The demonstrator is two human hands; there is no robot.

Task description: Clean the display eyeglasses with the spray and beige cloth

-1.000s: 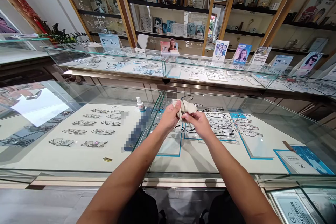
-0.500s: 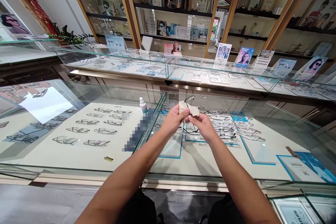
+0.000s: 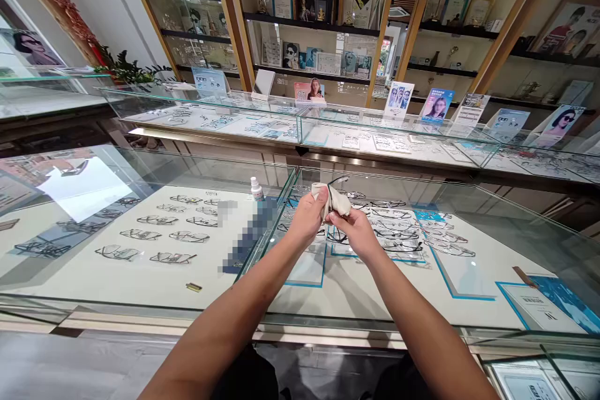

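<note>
Both hands are together over the glass display case, wrapped around a cream cloth point(image 3: 342, 202). A pair of eyeglasses point(image 3: 330, 195) is folded into it, with a thin dark part of the frame showing past the cloth; the lenses are mostly hidden. My left hand point(image 3: 308, 217) is closed, its thumb pressing the cloth from the left. From the right, my right hand point(image 3: 355, 230) pinches the lower edge of the cloth with thumb and fingers. A white spray bottle point(image 3: 256, 189) stands upright on the glass to the left of the hands.
Rows of eyeglasses point(image 3: 157, 220) lie inside the case point(image 3: 140, 281) on the left, and more are under the hands. A small gold-coloured piece point(image 3: 194, 287) lies near the front left. Behind runs another glass counter point(image 3: 300, 122) with display cards on top.
The cloth has been turned and shifted in my fingers, with more of it now spread to the right. My left thumb has moved up onto it. The view has tilted slightly.
</note>
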